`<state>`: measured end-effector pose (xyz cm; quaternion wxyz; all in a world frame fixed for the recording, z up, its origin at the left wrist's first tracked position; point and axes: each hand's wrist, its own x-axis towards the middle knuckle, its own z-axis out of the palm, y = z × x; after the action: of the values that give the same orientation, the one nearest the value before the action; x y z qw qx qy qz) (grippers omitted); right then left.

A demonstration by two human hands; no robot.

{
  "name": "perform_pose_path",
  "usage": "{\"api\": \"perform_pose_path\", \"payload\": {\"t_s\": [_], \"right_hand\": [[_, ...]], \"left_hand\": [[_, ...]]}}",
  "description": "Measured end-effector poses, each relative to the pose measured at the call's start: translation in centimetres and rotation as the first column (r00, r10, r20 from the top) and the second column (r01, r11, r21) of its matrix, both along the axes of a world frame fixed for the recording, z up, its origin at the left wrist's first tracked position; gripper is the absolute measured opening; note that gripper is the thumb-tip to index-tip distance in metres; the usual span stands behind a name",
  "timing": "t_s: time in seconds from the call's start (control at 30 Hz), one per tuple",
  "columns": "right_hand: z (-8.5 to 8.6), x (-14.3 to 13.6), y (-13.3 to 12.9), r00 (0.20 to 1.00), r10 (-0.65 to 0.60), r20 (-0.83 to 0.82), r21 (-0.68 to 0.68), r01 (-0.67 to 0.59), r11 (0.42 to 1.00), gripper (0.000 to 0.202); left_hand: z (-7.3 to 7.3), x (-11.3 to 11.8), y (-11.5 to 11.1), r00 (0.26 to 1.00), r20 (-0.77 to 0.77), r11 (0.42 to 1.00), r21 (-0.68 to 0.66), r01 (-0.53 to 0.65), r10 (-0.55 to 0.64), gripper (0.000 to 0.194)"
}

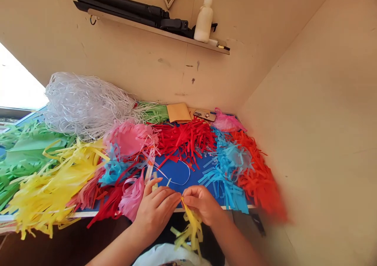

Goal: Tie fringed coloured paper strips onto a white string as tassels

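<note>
A yellow fringed paper tassel point(193, 227) hangs from my fingertips at the table's front edge, its cut strips pointing down over my lap. My right hand point(204, 206) pinches its twisted top between thumb and fingers. My left hand point(159, 208) is closed too, its fingertips meeting the same top from the left, while one finger sticks up apart. Just beyond the hands, a thin white string point(189, 175) curves in a loop over the blue tabletop point(172, 171). A pink fringed tissue piece point(133, 197) lies beside my left wrist.
Fringed paper heaps cover the table: green point(35, 152), yellow point(59, 179), red point(188, 138), blue point(232, 160) and orange-red point(259, 179). White ribbon strands point(85, 103) pile up at back left. A phone point(204, 115) lies near the wall. Above, a shelf point(176, 36) holds a white bottle point(204, 22).
</note>
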<state>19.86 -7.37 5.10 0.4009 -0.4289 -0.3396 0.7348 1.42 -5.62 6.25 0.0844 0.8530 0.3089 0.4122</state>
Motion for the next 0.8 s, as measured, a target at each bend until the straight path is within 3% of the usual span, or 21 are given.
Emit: {"api": "perform_pose_path", "payload": {"t_s": [0.13, 0.27, 0.37, 0.43, 0.5, 0.53, 0.57, 0.6, 0.63, 0.7, 0.8], "right_hand": [[-0.7, -1.5, -0.6, 0.983, -0.174, 0.062, 0.123, 0.166, 0.978, 0.036], [-1.4, -3.3, -1.1, 0.927, -0.369, 0.064, 0.214, 0.349, 0.912, 0.029], [-1.8, -3.5, -1.0, 0.926, -0.369, 0.076, 0.271, 0.337, 0.902, 0.027], [-2.0, -2.1, 0.2, 0.918, -0.338, 0.207, 0.363, 0.248, 0.898, 0.024], [-2.2, 0.7, 2.7, 0.772, -0.398, 0.496, 0.462, 0.153, 0.874, 0.020], [-2.4, 2.3, 4.3, 0.578, -0.479, 0.661, 0.510, 0.121, 0.851, 0.018], [-2.7, 4.0, 5.9, 0.318, -0.548, 0.774, 0.554, 0.079, 0.829, 0.019], [-3.0, 5.6, 7.5, 0.224, -0.565, 0.794, 0.565, 0.070, 0.822, 0.018], [-3.5, 7.0, 8.9, 0.177, -0.568, 0.804, 0.568, 0.059, 0.821, 0.017], [-4.3, 8.7, 10.8, 0.129, -0.561, 0.818, 0.563, 0.024, 0.826, 0.014], [-4.7, 9.3, 11.4, 0.102, -0.557, 0.825, 0.560, -0.011, 0.828, 0.019]], "left_hand": [[-0.6, 0.4, -0.6, 0.990, 0.108, 0.981, -0.182, -0.069, 0.090, 0.012], [-1.2, 0.7, -1.0, 0.975, 0.190, 0.928, -0.370, -0.039, 0.117, 0.016], [-1.7, 0.5, -0.8, 0.955, 0.271, 0.853, -0.520, 0.042, 0.118, 0.017], [-1.8, 0.3, -0.5, 0.933, 0.330, 0.779, -0.619, 0.099, 0.143, 0.016], [-1.7, 0.1, -0.4, 0.896, 0.380, 0.659, -0.739, 0.144, 0.230, 0.020], [-1.5, 0.2, -0.4, 0.869, 0.403, 0.571, -0.800, 0.183, 0.287, 0.024], [-1.2, 0.3, -0.5, 0.839, 0.423, 0.471, -0.850, 0.237, 0.342, 0.028], [-1.0, 0.5, -0.5, 0.810, 0.443, 0.372, -0.877, 0.303, 0.384, 0.032], [-0.7, 0.7, -0.7, 0.785, 0.461, 0.290, -0.884, 0.366, 0.415, 0.035], [-0.4, 1.2, -0.9, 0.757, 0.483, 0.207, -0.875, 0.438, 0.441, 0.040], [-0.4, 1.5, -1.1, 0.770, 0.462, 0.207, -0.887, 0.414, 0.440, 0.047]]}}
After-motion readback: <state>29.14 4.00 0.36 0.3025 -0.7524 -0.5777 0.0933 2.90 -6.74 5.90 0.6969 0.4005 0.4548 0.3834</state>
